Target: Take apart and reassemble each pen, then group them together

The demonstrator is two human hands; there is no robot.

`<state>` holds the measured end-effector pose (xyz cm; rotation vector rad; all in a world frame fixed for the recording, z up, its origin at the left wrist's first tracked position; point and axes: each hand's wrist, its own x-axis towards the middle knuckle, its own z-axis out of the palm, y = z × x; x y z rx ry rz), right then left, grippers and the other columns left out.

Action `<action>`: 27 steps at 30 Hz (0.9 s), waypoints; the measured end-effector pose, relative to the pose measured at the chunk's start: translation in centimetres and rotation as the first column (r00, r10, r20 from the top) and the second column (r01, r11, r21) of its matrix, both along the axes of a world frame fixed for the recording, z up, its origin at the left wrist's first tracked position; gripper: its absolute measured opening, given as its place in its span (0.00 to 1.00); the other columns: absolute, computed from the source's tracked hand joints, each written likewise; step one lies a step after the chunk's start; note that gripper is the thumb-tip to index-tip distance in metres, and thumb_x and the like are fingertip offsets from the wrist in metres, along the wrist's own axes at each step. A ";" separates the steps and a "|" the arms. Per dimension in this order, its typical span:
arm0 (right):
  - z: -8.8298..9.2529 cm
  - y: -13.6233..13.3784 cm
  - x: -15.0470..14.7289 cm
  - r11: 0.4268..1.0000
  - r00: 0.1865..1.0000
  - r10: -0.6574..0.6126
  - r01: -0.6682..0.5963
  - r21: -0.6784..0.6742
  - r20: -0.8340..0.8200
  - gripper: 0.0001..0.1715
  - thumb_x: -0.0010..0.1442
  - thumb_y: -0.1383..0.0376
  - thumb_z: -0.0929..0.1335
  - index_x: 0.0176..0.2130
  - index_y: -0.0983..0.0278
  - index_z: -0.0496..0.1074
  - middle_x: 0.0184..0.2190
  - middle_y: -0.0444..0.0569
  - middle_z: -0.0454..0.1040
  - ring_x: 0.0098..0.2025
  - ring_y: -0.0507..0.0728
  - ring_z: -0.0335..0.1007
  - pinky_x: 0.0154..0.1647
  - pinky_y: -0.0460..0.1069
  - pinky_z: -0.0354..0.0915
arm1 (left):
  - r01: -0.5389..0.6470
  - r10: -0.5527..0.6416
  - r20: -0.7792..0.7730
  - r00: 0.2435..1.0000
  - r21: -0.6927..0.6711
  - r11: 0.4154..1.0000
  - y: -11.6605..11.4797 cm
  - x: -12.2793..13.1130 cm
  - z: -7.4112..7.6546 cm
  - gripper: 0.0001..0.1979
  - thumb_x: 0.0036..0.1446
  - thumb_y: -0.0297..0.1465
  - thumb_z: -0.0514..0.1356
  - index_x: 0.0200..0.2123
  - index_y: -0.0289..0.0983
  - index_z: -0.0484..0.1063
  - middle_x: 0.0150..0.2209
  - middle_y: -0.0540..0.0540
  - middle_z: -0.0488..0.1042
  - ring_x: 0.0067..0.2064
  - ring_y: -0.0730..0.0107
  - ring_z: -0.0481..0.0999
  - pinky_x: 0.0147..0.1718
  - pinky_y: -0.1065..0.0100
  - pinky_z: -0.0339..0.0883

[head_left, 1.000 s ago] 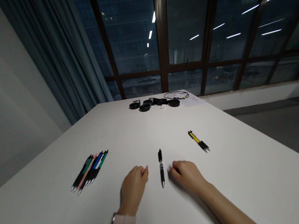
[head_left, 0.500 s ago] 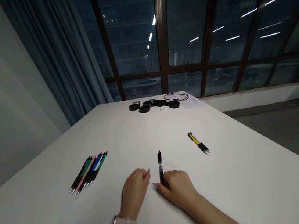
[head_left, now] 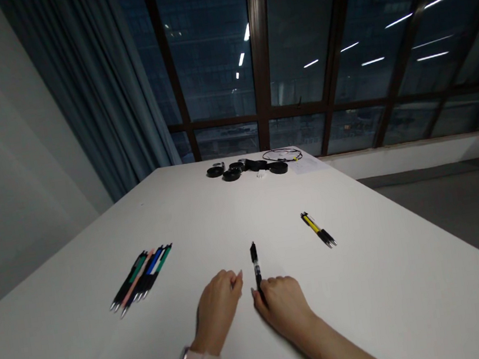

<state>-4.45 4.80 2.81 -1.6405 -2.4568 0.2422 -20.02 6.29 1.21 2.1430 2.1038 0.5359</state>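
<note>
A black pen lies on the white table, pointing away from me. My right hand covers its near end, fingers curled around it. My left hand rests on the table just left of the pen, fingers loosely curled, holding nothing that I can see. A pink watch is on my left wrist.
A row of several coloured pens lies to the left. Two pens, one yellow, lie to the right. Black round items and a cable sit at the table's far edge, before dark windows and a curtain.
My right hand moved left onto the black pen's near end and closed on it. The left hand stayed nearly still.
</note>
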 end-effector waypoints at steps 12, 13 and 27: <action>1.5 0.4 2.0 0.989 0.959 -0.144 0.133 -0.060 -0.243 0.20 0.69 0.61 0.57 0.33 0.64 0.71 0.31 0.50 0.78 0.33 0.56 0.74 0.31 0.46 0.57 | 0.158 -0.037 0.679 0.733 -0.117 0.980 1.1 1.5 -0.2 0.25 0.56 0.50 0.51 0.26 0.36 0.75 0.23 0.48 0.71 0.29 0.65 0.69 0.31 0.66 0.61; 1.3 0.5 2.1 0.987 0.932 -0.150 0.123 -0.102 -0.330 0.21 0.69 0.59 0.57 0.32 0.63 0.71 0.30 0.49 0.77 0.32 0.54 0.73 0.31 0.45 0.57 | 0.194 -0.039 0.743 0.669 -0.123 0.973 1.1 1.7 0.0 0.26 0.53 0.52 0.53 0.27 0.35 0.76 0.23 0.48 0.72 0.29 0.65 0.69 0.32 0.66 0.61; -0.2 1.8 1.8 0.658 0.165 -0.523 -0.546 -0.519 -0.836 0.34 0.50 0.36 0.66 0.20 0.62 0.60 0.12 0.35 0.56 0.15 0.46 0.47 0.18 0.44 0.45 | 0.217 0.146 0.938 0.315 -0.221 0.951 0.0 2.6 1.6 0.29 0.43 0.54 0.62 0.36 0.34 0.79 0.25 0.50 0.66 0.27 0.74 0.60 0.27 0.72 0.56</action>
